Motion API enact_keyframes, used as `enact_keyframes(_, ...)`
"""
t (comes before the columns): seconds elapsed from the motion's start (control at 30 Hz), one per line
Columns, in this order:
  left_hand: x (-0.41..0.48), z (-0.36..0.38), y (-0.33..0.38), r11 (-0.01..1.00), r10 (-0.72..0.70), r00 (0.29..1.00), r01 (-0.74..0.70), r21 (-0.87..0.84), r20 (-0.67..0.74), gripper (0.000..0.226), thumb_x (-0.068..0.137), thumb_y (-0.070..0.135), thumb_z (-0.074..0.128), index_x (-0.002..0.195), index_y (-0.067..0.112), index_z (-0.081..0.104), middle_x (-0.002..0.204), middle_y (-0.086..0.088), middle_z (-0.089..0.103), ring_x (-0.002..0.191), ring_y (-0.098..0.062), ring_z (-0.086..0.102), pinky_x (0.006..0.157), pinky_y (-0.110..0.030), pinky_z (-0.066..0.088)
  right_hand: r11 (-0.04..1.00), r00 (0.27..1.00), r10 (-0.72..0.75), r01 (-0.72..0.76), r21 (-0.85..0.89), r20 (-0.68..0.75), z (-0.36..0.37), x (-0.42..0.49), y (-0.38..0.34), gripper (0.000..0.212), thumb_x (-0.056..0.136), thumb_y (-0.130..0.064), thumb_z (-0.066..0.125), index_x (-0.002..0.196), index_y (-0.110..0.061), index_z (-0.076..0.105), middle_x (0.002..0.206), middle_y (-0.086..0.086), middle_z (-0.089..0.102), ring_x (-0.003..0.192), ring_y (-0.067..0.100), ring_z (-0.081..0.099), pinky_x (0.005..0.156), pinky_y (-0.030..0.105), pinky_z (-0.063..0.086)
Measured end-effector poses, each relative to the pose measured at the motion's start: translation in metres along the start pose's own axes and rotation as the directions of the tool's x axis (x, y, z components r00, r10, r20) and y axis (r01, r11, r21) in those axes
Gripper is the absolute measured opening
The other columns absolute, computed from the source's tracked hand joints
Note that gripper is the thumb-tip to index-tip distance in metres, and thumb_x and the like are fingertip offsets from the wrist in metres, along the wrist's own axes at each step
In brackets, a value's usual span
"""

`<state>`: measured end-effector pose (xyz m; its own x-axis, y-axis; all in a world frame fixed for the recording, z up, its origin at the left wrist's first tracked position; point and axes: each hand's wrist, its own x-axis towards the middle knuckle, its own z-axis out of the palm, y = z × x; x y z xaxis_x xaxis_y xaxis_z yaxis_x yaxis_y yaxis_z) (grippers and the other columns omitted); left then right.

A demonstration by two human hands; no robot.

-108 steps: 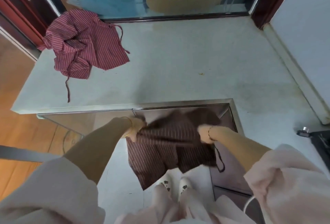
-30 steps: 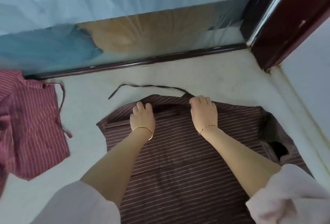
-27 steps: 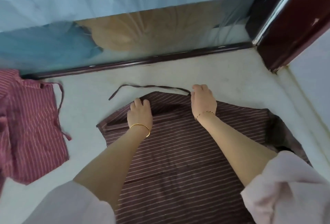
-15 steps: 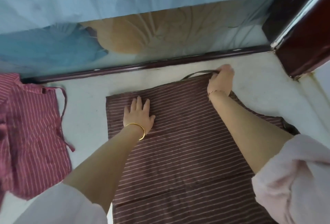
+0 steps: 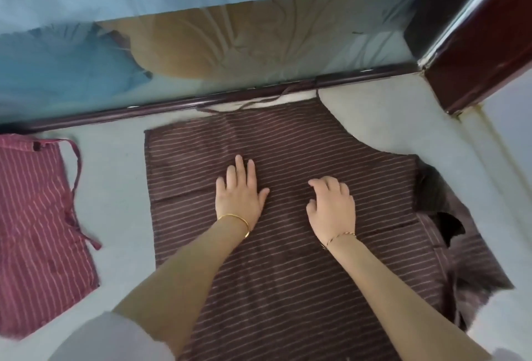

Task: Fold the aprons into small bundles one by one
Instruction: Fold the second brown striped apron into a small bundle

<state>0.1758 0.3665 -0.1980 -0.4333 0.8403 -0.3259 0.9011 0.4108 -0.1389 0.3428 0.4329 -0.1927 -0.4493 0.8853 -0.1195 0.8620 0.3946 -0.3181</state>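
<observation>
A dark brown striped apron lies spread flat on the pale counter, its bib toward the window and its neck strap at the far edge. My left hand presses flat on the cloth near its middle, fingers straight. My right hand rests on the cloth just to the right, fingers bent with the tips touching the fabric. The apron's right side is rumpled and folded over itself.
A red striped apron lies loosely on the counter at the left, its tie trailing. A dark window rail runs behind the counter. A dark red frame post stands at the back right, with a raised ledge along the right.
The brown apron went from hanging in both hands to lying flat on the counter. My right hand came back from the far strap to the middle, and my left hand slid right.
</observation>
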Motion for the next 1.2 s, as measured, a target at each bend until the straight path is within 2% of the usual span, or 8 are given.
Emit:
enact_keyframes(0.13, 0.049, -0.026, -0.026, 0.999, -0.044, 0.997, 0.044, -0.001, 0.062, 0.065, 0.1, 0.046, 0.021, 0.151, 0.011, -0.001, 0.158, -0.015, -0.006, 0.145, -0.031, 0.007, 0.114, -0.045, 0.022, 0.972, 0.984, -0.155, 0.137, 0.19, 0.082, -0.004, -0.013, -0.002, 0.044, 0.091, -0.008, 0.055, 0.133, -0.017, 0.049, 0.141, 0.002, 0.043, 0.133, 0.016, 0.039, 0.109, 0.026, 0.033)
enact_keyframes(0.3, -0.032, -0.018, 0.041, 0.981, 0.09, 0.98, -0.118, -0.155, -0.176, 0.051, 0.099, 0.042, 0.033, 0.141, 0.014, 0.029, 0.151, -0.013, 0.024, 0.134, -0.031, 0.03, 0.107, -0.043, 0.031, 1.0, 0.999, 0.012, -0.011, 0.009, -0.03, -0.015, -0.041, 0.016, 0.039, 0.088, -0.009, 0.055, 0.127, -0.015, 0.054, 0.134, 0.007, 0.049, 0.125, 0.026, 0.044, 0.103, 0.039, 0.041)
enact_keyframes(0.47, -0.07, 0.009, 0.066, 0.974, 0.22, 0.976, -0.22, -0.062, -0.004, 0.061, 0.097, 0.054, 0.022, 0.149, 0.025, 0.008, 0.158, -0.01, 0.005, 0.143, -0.033, 0.01, 0.113, -0.049, 0.02, 0.983, 0.99, -0.112, 0.123, -0.137, 0.087, -0.028, -0.048, 0.07, 0.038, 0.096, -0.018, 0.045, 0.133, -0.019, 0.048, 0.144, 0.004, 0.041, 0.131, 0.027, 0.039, 0.105, 0.043, 0.038)
enact_keyframes(0.63, -0.061, 0.003, 0.058, 0.991, 0.135, 0.99, -0.135, 0.009, 0.044, 0.064, 0.099, 0.051, 0.025, 0.151, 0.02, 0.003, 0.158, -0.012, -0.001, 0.145, -0.033, 0.004, 0.115, -0.047, 0.019, 0.824, 0.819, 0.563, -0.566, -0.001, -0.109, -0.1, -0.025, 0.162, 0.035, 0.091, -0.004, 0.04, 0.122, -0.01, 0.056, 0.125, 0.016, 0.056, 0.113, 0.036, 0.054, 0.091, 0.045, 0.049)
enact_keyframes(0.8, -0.107, -0.002, 0.097, 0.969, 0.213, 0.972, -0.224, -0.103, -0.103, 0.048, 0.096, 0.036, 0.047, 0.137, 0.015, 0.034, 0.144, -0.012, 0.03, 0.131, -0.03, 0.034, 0.107, -0.041, 0.036, 0.998, 0.998, 0.061, -0.061, 0.021, 0.009, -0.078, -0.084, 0.105, 0.035, 0.093, -0.007, 0.046, 0.123, -0.017, 0.059, 0.123, 0.005, 0.059, 0.113, 0.025, 0.054, 0.098, 0.037, 0.044)
enact_keyframes(1.0, -0.16, 0.008, 0.11, 0.895, 0.304, 0.945, -0.238, -0.377, 0.124, 0.042, 0.092, 0.031, 0.058, 0.128, 0.018, 0.04, 0.13, -0.006, 0.041, 0.112, -0.023, 0.053, 0.092, -0.033, 0.049, 0.944, 0.939, -0.171, 0.243, -0.223, 0.3, -0.052, -0.121, 0.113, 0.045, 0.095, -0.033, 0.048, 0.137, -0.023, 0.034, 0.134, 0.005, 0.043, 0.113, 0.027, 0.053, 0.091, 0.039, 0.045)
enact_keyframes(1.07, -0.168, 0.01, 0.107, 0.906, 0.286, 0.947, -0.217, -0.362, 0.149, 0.045, 0.09, 0.03, 0.061, 0.128, 0.019, 0.04, 0.129, -0.006, 0.041, 0.112, -0.022, 0.051, 0.093, -0.032, 0.048, 0.895, 0.938, -0.076, 0.213, -0.393, 0.337, -0.071, -0.118, 0.137, 0.038, 0.094, -0.021, 0.049, 0.131, -0.023, 0.044, 0.128, 0.005, 0.048, 0.109, 0.027, 0.056, 0.09, 0.038, 0.045)
enact_keyframes(1.2, -0.181, 0.006, 0.109, 0.933, 0.263, 0.954, -0.214, -0.288, 0.144, 0.041, 0.091, 0.026, 0.059, 0.127, 0.016, 0.043, 0.127, -0.007, 0.043, 0.113, -0.024, 0.05, 0.094, -0.034, 0.049, 0.748, 0.904, 0.417, -0.284, -0.6, 0.093, -0.119, -0.11, 0.184, 0.04, 0.085, -0.018, 0.055, 0.125, -0.013, 0.055, 0.134, 0.017, 0.045, 0.121, 0.035, 0.044, 0.101, 0.045, 0.039)
